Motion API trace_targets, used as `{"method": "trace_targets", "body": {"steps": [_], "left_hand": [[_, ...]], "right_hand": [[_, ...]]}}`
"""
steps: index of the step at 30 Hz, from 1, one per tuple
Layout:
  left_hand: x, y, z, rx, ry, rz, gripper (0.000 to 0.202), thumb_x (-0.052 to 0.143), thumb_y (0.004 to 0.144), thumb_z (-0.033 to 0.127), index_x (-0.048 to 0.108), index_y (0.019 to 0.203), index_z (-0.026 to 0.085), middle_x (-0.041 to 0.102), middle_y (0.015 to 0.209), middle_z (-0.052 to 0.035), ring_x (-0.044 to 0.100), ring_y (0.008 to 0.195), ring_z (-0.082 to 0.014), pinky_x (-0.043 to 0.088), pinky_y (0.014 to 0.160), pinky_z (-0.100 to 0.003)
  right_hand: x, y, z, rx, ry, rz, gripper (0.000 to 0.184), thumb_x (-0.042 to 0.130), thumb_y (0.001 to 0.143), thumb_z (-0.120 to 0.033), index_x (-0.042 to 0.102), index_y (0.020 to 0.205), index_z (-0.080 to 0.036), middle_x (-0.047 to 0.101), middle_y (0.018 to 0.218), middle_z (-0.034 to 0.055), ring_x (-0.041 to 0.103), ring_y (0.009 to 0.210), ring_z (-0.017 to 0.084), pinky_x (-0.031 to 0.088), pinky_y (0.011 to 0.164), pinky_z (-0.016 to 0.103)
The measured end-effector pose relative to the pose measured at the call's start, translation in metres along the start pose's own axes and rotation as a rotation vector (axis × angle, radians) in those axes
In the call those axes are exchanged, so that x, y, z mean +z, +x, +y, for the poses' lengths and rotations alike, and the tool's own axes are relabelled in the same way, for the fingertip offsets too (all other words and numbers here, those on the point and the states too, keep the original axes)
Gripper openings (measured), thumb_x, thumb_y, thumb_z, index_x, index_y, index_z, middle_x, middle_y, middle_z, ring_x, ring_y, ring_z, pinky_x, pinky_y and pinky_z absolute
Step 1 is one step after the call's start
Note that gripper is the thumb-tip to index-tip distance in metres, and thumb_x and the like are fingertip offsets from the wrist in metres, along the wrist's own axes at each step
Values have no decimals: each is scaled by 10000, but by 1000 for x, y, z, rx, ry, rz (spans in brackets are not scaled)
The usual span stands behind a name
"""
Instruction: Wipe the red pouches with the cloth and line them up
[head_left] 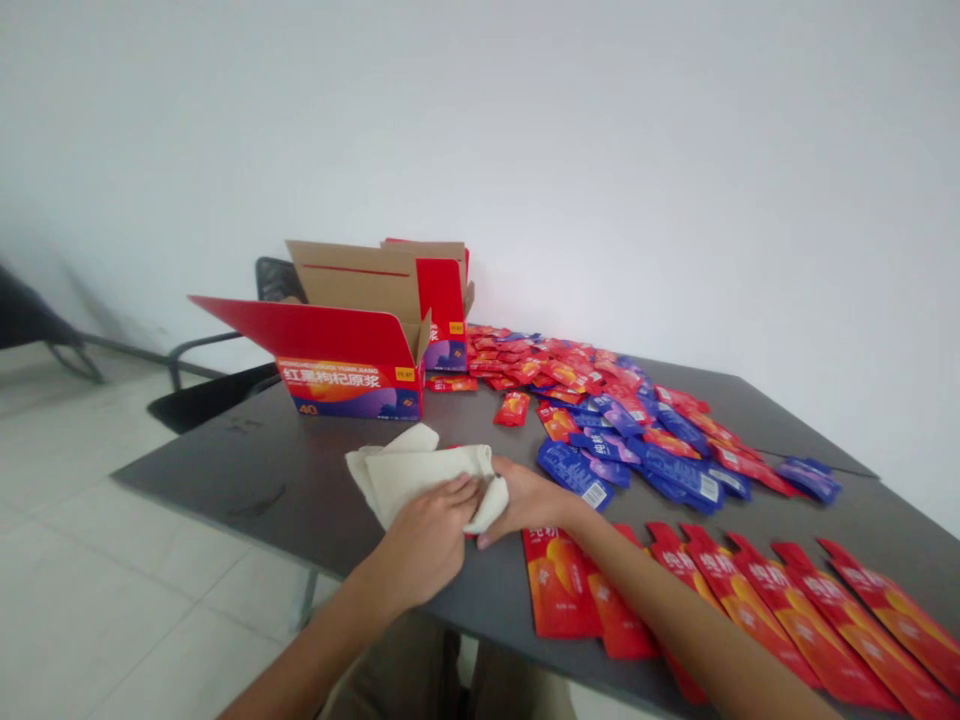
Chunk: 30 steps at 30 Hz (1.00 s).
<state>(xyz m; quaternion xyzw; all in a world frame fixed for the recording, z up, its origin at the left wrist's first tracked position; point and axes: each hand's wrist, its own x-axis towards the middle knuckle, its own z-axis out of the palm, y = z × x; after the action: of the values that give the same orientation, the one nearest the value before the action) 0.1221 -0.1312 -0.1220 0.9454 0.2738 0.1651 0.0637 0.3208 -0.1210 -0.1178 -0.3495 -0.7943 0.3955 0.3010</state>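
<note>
While a crumpled cream cloth [420,478] sits mid-frame on the dark grey surface [225,470], left grip [429,545] is clamped on it.
Right grip [529,500] presses its end, closure unclear; red-and-blue sachets [630,430] lie right, open red carton [352,365] behind.

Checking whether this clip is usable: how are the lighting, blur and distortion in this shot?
Head view: soft, even light without hard shadows; the white wall is bright and almost featureless; wide-angle distortion tilts and stretches the grey table; the left hand, right hand and cream cloth look slightly soft; small print on the sachets is too blurred to read.
</note>
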Motion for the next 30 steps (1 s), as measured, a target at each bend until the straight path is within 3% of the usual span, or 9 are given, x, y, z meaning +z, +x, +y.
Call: {"method": "trace_targets", "body": {"steps": [4, 11, 14, 18, 25, 30], "left_hand": [[-9, 19, -18, -99, -12, 10, 590, 405, 742, 7, 547, 1295, 158, 551, 1379, -87, 455, 1323, -201, 371, 1107, -375], [1, -9, 4, 106, -29, -8, 600, 394, 766, 2, 492, 1346, 121, 489, 1434, -108, 382, 1373, -178, 252, 1180, -363], [-3, 1, -3, 23, -34, 13, 556, 408, 769, 17, 536, 1301, 120, 524, 1402, -111, 423, 1346, -196, 293, 1157, -361], [-8, 20, -19, -72, -22, 11, 538, 407, 753, 14, 579, 1248, 136, 581, 1342, -101, 511, 1269, -208, 376, 1099, -364], [4, -8, 2, 122, -18, 27, 594, 407, 772, 3, 490, 1345, 136, 511, 1416, -101, 409, 1356, -189, 277, 1169, -378], [-6, 14, -17, -54, -23, 28, 537, 410, 771, 16, 564, 1268, 145, 567, 1359, -98, 471, 1309, -207, 359, 1117, -375]], "right_hand": [[-1, 1, -3, -61, -42, 41, 1046, 919, 462, -317, 445, 1387, -209, 539, 1358, 85, 499, 1236, 268, 326, 1103, 377], [0, 0, -1, 18, -2, -8, 970, 923, 438, -275, 510, 1312, -196, 623, 1222, 57, 619, 997, 223, 470, 953, 347], [1, -1, -2, 22, -5, 15, 895, 906, 492, -289, 525, 1296, -186, 629, 1215, 63, 598, 1072, 237, 434, 1004, 363], [1, 0, -5, -25, -9, 36, 1000, 902, 506, -290, 439, 1387, -199, 550, 1348, 89, 513, 1232, 258, 334, 1101, 381], [0, 1, -1, 6, 11, -21, 964, 912, 462, -276, 498, 1329, -199, 617, 1249, 61, 607, 1067, 235, 473, 958, 338], [0, 0, -1, -29, -35, 21, 984, 901, 511, -310, 448, 1378, -202, 551, 1349, 84, 525, 1213, 250, 354, 1086, 369]]}}
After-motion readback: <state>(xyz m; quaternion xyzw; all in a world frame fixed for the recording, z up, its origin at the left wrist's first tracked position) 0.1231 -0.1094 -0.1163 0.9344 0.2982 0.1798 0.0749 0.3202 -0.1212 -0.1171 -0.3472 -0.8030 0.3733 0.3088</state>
